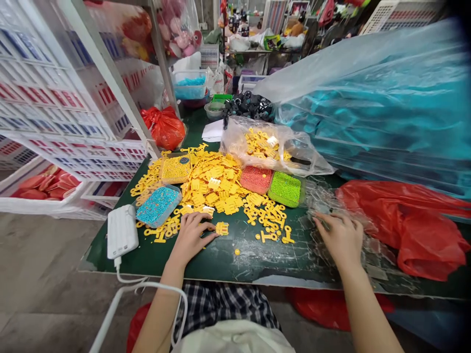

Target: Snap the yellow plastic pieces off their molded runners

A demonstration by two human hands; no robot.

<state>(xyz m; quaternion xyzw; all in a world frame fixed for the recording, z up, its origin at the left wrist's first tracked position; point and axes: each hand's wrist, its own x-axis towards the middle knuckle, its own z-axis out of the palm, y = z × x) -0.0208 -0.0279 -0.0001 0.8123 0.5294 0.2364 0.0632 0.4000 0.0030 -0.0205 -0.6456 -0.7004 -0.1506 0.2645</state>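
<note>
My left hand [192,235] rests low over the table, thumb and index finger closed at the left edge of a small yellow plastic piece [222,228]. That piece lies flat, with bits of other colours on it. Off to the right, my right hand [341,239] is over scattered clear plastic pieces [316,238], its thumb and index tips pinched together. Whatever is between them is too small to make out. A heap of yellow plastic pieces [211,179] spreads behind my left hand. One yellow bead [237,252] lies between the hands.
Boxes of blue beads [156,205], yellow beads [175,169], red beads [255,180] and green beads [285,189] ring the heap. A white power bank [122,232] with a cable stands left. Red plastic bags [423,230] and a large blue-filled bag [386,113] fill the right.
</note>
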